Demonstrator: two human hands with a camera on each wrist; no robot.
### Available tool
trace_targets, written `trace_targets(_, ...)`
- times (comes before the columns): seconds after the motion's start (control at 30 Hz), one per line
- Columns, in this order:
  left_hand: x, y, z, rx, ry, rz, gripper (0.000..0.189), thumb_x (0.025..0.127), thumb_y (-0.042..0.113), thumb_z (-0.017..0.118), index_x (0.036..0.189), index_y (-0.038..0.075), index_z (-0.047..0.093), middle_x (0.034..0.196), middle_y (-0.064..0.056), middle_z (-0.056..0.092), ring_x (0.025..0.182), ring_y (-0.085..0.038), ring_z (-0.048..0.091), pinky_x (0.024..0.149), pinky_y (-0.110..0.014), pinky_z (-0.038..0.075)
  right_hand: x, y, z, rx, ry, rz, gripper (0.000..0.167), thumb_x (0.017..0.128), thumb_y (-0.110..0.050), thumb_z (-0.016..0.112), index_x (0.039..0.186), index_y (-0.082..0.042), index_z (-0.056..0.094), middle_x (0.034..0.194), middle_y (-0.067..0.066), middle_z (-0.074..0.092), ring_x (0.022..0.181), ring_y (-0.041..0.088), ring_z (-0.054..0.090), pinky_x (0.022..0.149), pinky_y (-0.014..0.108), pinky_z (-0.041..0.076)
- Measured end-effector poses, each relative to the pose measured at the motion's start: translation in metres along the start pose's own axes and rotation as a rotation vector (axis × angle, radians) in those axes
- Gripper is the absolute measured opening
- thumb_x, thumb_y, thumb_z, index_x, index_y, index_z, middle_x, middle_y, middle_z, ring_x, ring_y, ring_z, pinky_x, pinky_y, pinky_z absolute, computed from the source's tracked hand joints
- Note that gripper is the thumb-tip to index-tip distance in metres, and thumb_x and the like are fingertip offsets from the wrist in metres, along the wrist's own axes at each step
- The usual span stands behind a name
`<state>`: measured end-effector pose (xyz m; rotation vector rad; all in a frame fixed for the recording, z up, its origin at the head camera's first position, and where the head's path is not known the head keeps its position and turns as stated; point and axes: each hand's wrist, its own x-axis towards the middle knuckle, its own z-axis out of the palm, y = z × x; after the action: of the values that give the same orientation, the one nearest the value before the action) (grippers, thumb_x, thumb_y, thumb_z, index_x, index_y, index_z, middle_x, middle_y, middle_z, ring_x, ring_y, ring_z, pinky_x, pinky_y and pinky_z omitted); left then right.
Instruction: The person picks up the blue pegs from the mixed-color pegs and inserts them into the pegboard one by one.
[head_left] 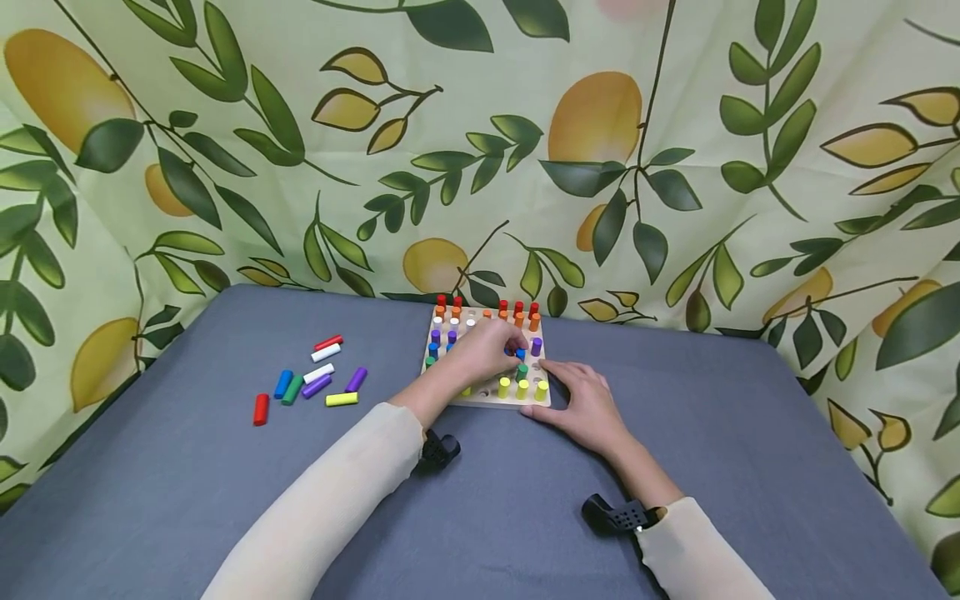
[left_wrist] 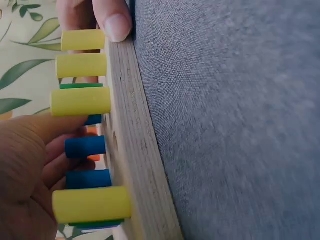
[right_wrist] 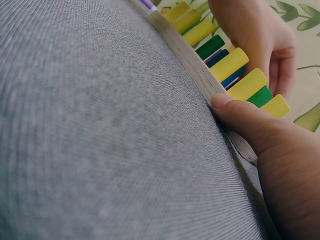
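Note:
A light wooden pegboard [head_left: 491,402] lies on the table, with rows of colored pegs standing in it. My left hand [head_left: 486,348] reaches over the middle of the board, its fingertips pinching a blue peg [head_left: 521,355]. In the left wrist view, the left hand [left_wrist: 25,160] is close among blue pegs [left_wrist: 85,147], behind the yellow row [left_wrist: 80,102]. At the board's near right corner, my right hand [head_left: 581,402] holds it, thumb at the front edge and fingers along the right side. The right wrist view shows the right thumb [right_wrist: 235,111] against the wooden edge.
Loose pegs lie left of the board, among them a red peg [head_left: 261,409], a blue peg [head_left: 283,383], a green peg [head_left: 292,390] and a yellow peg [head_left: 342,399]. A leaf-patterned cloth [head_left: 480,192] hangs behind the gray-covered table [head_left: 712,417].

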<state>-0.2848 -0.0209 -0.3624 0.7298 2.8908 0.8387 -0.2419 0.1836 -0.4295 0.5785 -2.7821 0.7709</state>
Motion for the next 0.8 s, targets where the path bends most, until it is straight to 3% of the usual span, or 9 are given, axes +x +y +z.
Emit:
trace_targets(0.17,-0.015,0.001,-0.013,0.058,0.021,0.003,0.029,0.093,0.010,0.073,0.122,0.008,0.073,0.116,-0.007,0.076,0.109,-0.019,0.071,0.098,-0.036,0.056,0.000,0.001,0.000,-0.002,-0.013,0.009,0.081,0.078,-0.056,0.081,0.144,-0.016,0.057,0.141,0.012,0.063,0.132,0.035,0.052,0.110,0.060,0.034)
trace_targets(0.4,-0.053,-0.006,-0.043,0.037,0.098,0.018,0.023,0.091,0.010,0.074,0.114,0.006,0.076,0.107,-0.007,0.078,0.101,-0.018,0.072,0.093,-0.037,0.057,-0.001,0.002,-0.005,-0.005,-0.013,0.030,0.082,0.079,-0.054,0.081,0.145,-0.013,0.056,0.143,0.015,0.061,0.132,0.037,0.050,0.111,0.061,0.033)
trace_targets(0.8,-0.127,-0.058,-0.078,0.105,0.243,-0.111,0.021,0.092,0.013,0.074,0.111,0.006,0.077,0.105,-0.009,0.077,0.092,-0.020,0.072,0.081,-0.040,0.059,0.002,-0.002,-0.001,0.005,-0.042,0.030,0.084,0.078,-0.056,0.081,0.146,-0.013,0.055,0.145,0.016,0.059,0.132,0.037,0.049,0.111,0.060,0.032)
